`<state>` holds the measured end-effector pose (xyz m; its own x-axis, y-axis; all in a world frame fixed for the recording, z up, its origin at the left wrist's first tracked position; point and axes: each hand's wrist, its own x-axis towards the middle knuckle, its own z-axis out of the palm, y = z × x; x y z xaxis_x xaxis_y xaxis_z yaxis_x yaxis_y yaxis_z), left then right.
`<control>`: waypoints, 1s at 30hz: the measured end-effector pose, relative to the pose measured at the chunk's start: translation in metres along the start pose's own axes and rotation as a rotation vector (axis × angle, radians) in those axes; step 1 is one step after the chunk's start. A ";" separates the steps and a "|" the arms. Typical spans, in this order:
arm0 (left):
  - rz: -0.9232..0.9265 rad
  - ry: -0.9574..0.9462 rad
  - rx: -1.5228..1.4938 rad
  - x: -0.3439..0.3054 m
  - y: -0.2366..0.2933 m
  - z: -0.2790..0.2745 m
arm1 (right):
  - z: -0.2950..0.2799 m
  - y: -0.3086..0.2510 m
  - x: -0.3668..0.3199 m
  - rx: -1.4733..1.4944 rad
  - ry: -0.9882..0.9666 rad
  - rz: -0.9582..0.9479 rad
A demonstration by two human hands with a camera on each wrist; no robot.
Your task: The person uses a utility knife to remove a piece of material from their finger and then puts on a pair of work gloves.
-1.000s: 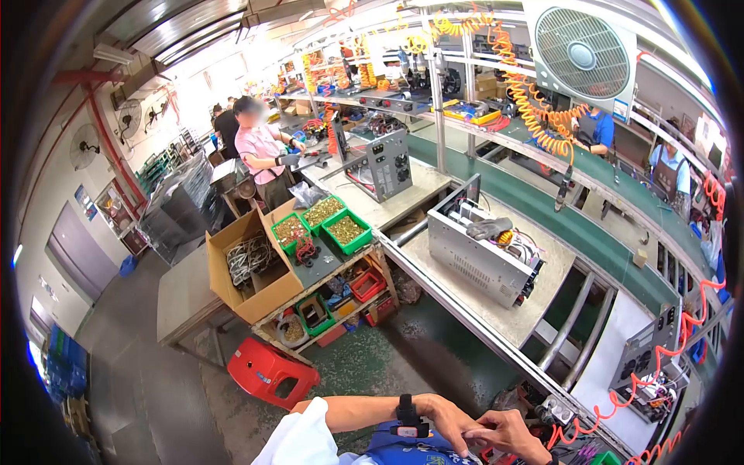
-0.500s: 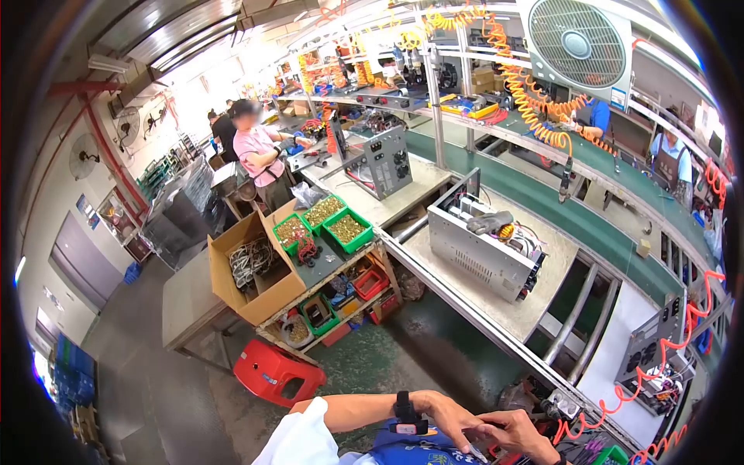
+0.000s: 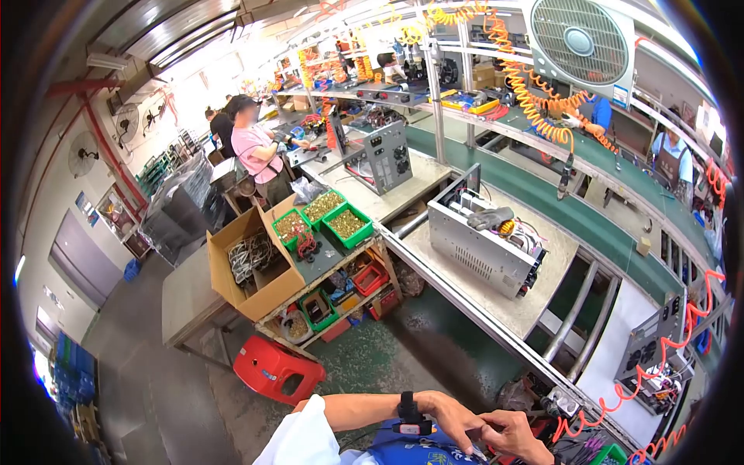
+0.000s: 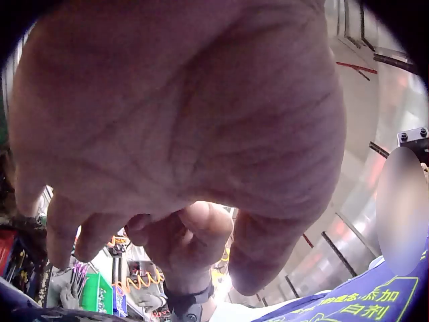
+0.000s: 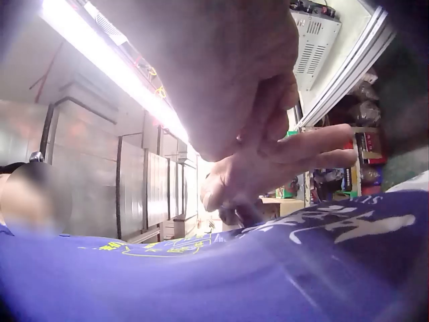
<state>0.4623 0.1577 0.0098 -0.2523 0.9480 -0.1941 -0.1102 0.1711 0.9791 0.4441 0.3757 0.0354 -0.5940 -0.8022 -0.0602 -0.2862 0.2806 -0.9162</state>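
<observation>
My left hand [image 3: 448, 418] is in front of my body at the bottom of the head view, fingers extended and slanting down. Beside it, my right hand [image 3: 511, 435] has loosely bent fingers that meet the left hand's fingers. No object shows in either hand. The left wrist view is mostly filled by the left palm [image 4: 181, 114], with the right hand's fingers [image 4: 201, 225] behind it. On the bench beyond my hands stands an open grey metal case [image 3: 480, 260] with wiring inside. A grey glove [image 3: 488, 218] lies on top of it.
Left of the bench, a shelf carries green bins [image 3: 347, 225] of small brass-coloured parts and a cardboard box [image 3: 256, 267] of cables. A red stool [image 3: 277, 368] is on the floor. Rollers [image 3: 572, 314] and a coiled red hose [image 3: 620, 403] lie at right. Another person [image 3: 256, 147] stands further back.
My hands stay together in nearly the same place, with slight finger movement. The head view has shifted a little. The person in pink has turned and moved their arms at the far bench.
</observation>
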 end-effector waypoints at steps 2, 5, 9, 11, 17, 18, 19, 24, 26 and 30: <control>0.026 -0.028 -0.013 0.002 -0.006 0.000 | 0.000 0.000 -0.001 -0.015 0.000 -0.034; 0.083 -0.012 -0.008 -0.001 0.001 0.005 | -0.008 -0.029 -0.004 -0.020 -0.024 -0.038; 0.033 -0.020 -0.004 -0.001 -0.002 0.001 | -0.010 -0.042 -0.002 -0.022 -0.048 0.028; 0.001 0.001 0.020 0.000 -0.006 0.001 | -0.005 -0.028 0.000 -0.032 -0.021 0.013; 0.012 -0.029 0.037 -0.003 -0.006 0.002 | 0.003 -0.005 -0.002 0.008 0.004 -0.019; -0.035 -0.074 0.037 0.000 -0.006 -0.002 | 0.003 -0.005 0.000 -0.011 0.000 -0.007; -0.071 -0.082 0.047 -0.001 -0.004 -0.004 | 0.004 -0.004 0.002 -0.029 -0.004 0.003; -0.125 -0.051 0.074 -0.013 0.016 -0.002 | 0.004 -0.011 -0.001 0.068 0.001 0.015; -0.106 -0.075 0.048 -0.011 0.016 -0.003 | 0.004 -0.011 -0.001 0.078 0.007 0.009; -0.067 -0.088 0.024 -0.003 -0.002 -0.006 | 0.005 -0.001 0.003 -0.002 0.037 -0.065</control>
<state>0.4578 0.1528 0.0077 -0.1592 0.9540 -0.2542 -0.1011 0.2403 0.9654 0.4464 0.3699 0.0345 -0.6016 -0.7987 0.0147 -0.3265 0.2291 -0.9170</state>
